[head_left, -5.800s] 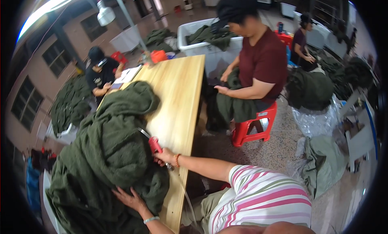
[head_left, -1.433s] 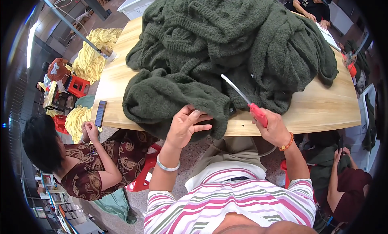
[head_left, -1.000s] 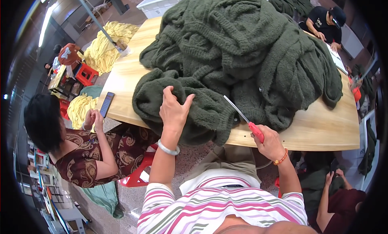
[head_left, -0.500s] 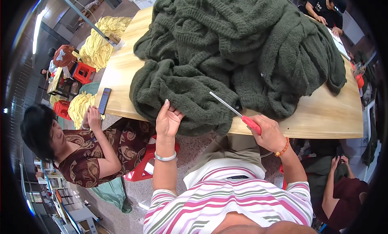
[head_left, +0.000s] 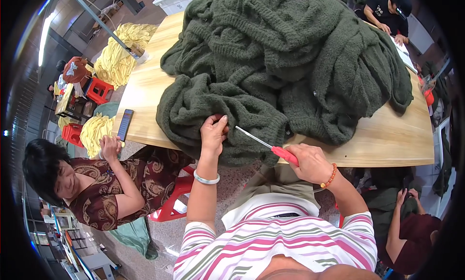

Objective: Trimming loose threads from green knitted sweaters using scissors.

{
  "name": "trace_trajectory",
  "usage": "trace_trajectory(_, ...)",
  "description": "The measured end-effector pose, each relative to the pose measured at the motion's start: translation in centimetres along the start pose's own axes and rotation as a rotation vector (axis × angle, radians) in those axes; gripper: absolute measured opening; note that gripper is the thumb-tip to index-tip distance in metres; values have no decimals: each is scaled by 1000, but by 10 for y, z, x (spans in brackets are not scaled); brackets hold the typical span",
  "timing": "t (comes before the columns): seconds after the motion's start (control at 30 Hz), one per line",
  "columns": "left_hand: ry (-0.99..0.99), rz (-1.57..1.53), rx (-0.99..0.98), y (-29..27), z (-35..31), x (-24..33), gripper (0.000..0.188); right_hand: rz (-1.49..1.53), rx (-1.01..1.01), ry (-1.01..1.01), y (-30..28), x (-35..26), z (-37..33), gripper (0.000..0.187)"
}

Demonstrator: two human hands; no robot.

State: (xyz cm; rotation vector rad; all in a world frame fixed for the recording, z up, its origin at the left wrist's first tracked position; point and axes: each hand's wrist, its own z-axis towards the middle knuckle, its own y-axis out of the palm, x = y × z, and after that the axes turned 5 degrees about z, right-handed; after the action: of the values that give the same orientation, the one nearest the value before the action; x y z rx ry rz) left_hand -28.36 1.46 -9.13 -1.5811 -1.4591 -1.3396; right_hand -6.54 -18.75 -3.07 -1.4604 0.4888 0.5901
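Observation:
A dark green knit garment [head_left: 252, 110] lies bunched at the front edge of the table, against a big heap of the same knitwear. My left hand [head_left: 213, 135] is closed on a fold of it, thumb against curled fingers; the exact grip is partly hidden. In my right hand [head_left: 311, 163] is a tool with a red handle [head_left: 285, 155] and a long thin metal shaft [head_left: 254, 136]. The shaft slants up and left over the garment, its tip close to my left fingers. Whether the tip touches the knit, I cannot tell.
The heap of green knitwear [head_left: 290, 43] covers much of the wooden table [head_left: 387, 144]. A phone [head_left: 125, 125] lies at the left edge, beside a seated person [head_left: 106, 188]. Another person [head_left: 387, 14] works at the far right. A red stool [head_left: 172, 197] stands left of me.
My left hand has moved slightly right and up, its fingers going from spread to curled on the garment. My right hand has brought the tool left and lower, toward my left hand.

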Motion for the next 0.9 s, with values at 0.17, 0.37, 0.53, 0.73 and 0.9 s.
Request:
trace_trajectory(0.17, 130, 28, 9, 13, -3, -8, 29, -25, -31, 7, 4, 1, 5, 23)
trace_trajectory(0.37, 427, 661, 214, 19, 13, -22, 52, -48, -30, 30, 4, 0, 3, 25)
trace_trajectory(0.53, 490, 631, 153, 13, 29, -29, 54, -37, 33, 72, -3, 4, 0, 21)
trace_trajectory(0.73, 264, -187, -120, -2, 42, -29, 25, -70, -15, 124, -9, 5, 8, 21)
trace_trajectory(0.9, 191, -410, -237, -4, 34, -24, 28, -116, -106, 98, -14, 2, 15, 21)
